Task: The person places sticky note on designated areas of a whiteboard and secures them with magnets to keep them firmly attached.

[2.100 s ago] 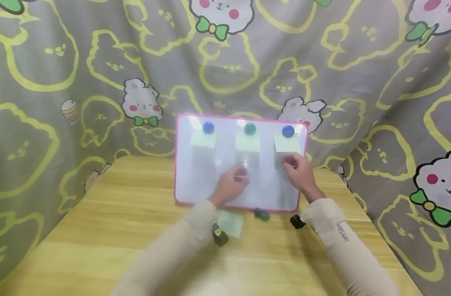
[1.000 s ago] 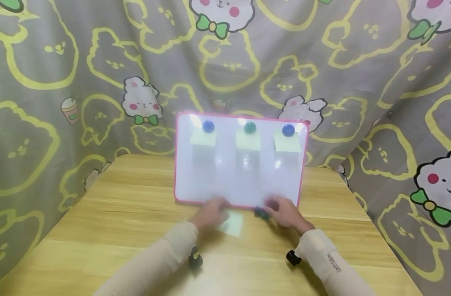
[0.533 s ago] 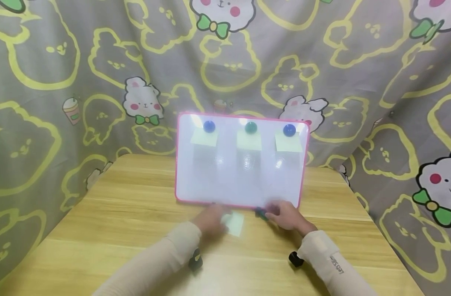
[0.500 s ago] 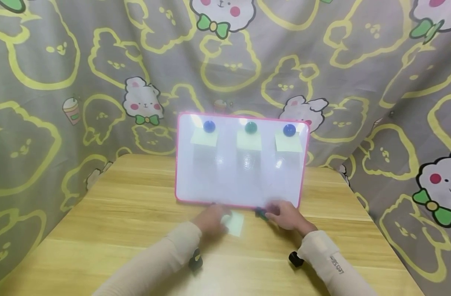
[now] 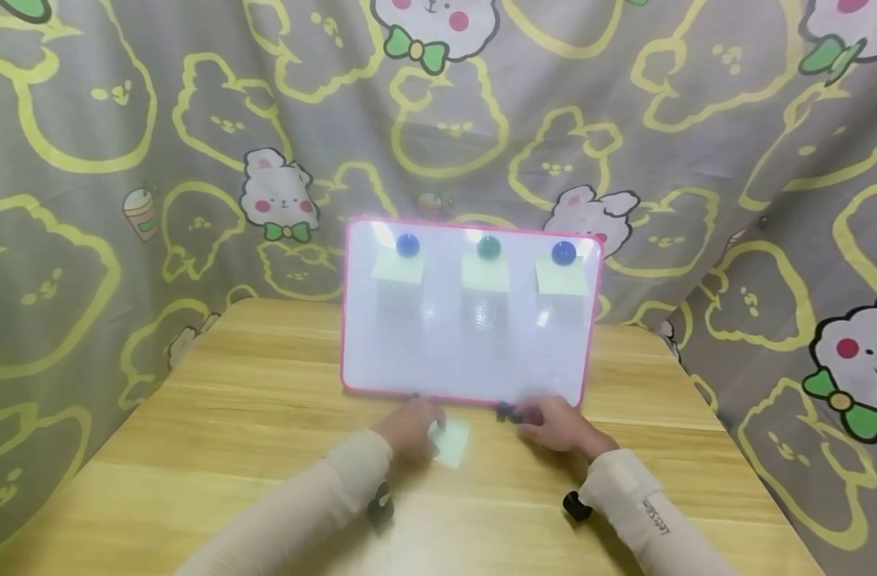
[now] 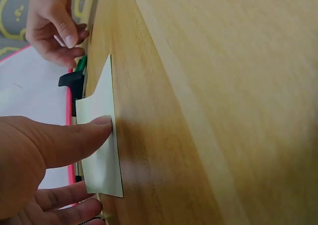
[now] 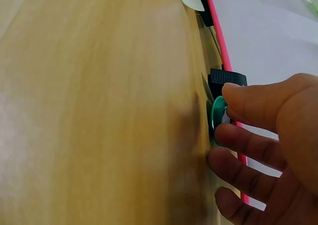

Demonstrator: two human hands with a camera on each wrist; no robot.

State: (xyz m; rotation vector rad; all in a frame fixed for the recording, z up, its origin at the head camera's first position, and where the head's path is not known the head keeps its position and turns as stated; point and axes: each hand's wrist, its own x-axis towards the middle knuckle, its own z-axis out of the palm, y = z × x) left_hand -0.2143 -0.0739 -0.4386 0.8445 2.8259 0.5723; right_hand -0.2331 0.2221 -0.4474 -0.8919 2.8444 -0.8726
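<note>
My left hand (image 5: pixel 412 428) pinches a pale green sticky note (image 6: pixel 102 135), thumb on its face and fingers behind. The note is bent and tilted off the wooden table. At the foot of the whiteboard (image 5: pixel 438 352), my right hand (image 5: pixel 557 422) has thumb and index finger at opposite edges of a round green magnet (image 7: pixel 217 116). Beside that magnet sits a black ridged piece (image 7: pixel 228 78). On the pink-framed board, three sticky notes hang under a blue magnet (image 5: pixel 407 245), a green magnet (image 5: pixel 489 248) and another blue magnet (image 5: pixel 564 253).
The board leans upright on the wooden table (image 5: pixel 266 448). A patterned curtain (image 5: pixel 453 120) hangs behind and at the sides. Black wrist cameras (image 5: pixel 577 506) are strapped under both cuffs.
Both hands have come down from the board's face to its lower edge. The left hand has taken hold of the sticky note and shifted it slightly; the right hand has closed in on the green magnet.
</note>
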